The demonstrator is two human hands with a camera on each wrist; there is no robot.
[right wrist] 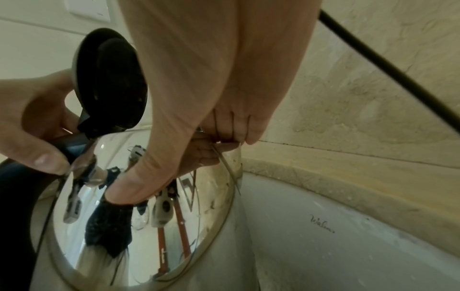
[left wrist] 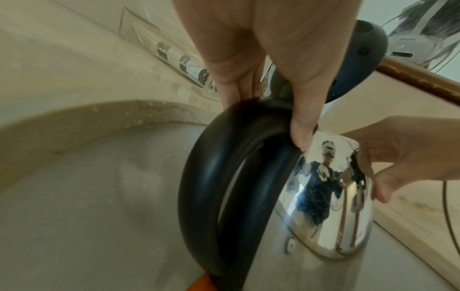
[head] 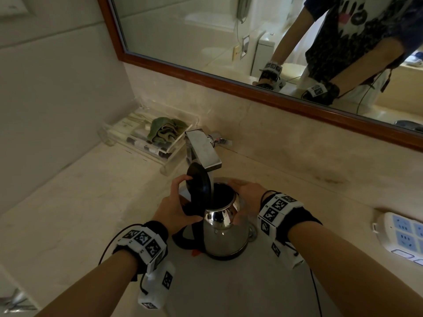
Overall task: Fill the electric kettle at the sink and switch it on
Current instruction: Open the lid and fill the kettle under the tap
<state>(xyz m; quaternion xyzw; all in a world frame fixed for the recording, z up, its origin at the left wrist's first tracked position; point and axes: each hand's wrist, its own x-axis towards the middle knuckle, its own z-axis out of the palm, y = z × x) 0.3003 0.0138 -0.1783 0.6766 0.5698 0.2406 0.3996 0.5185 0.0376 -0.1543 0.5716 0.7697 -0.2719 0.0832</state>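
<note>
A stainless steel kettle (head: 225,236) stands in the sink basin (head: 229,289) under the square chrome faucet (head: 202,148). Its black lid (head: 198,181) is tipped up and open. A pale stream seems to fall from the spout into the opening. My left hand (head: 180,200) grips the top of the black handle (head: 185,239), fingers behind the lid. My right hand (head: 248,197) holds the kettle's upper right side, fingers over the rim. In the left wrist view my left hand (left wrist: 261,69) is on the handle (left wrist: 199,187). The right wrist view has my right hand (right wrist: 199,98) on the shiny kettle (right wrist: 149,216).
A clear acrylic tray (head: 146,138) with toiletries and a green cloth (head: 164,129) stands on the counter behind the faucet, to the left. A white power strip (head: 405,236) lies on the counter at the right. A wood-framed mirror (head: 229,30) hangs above the backsplash.
</note>
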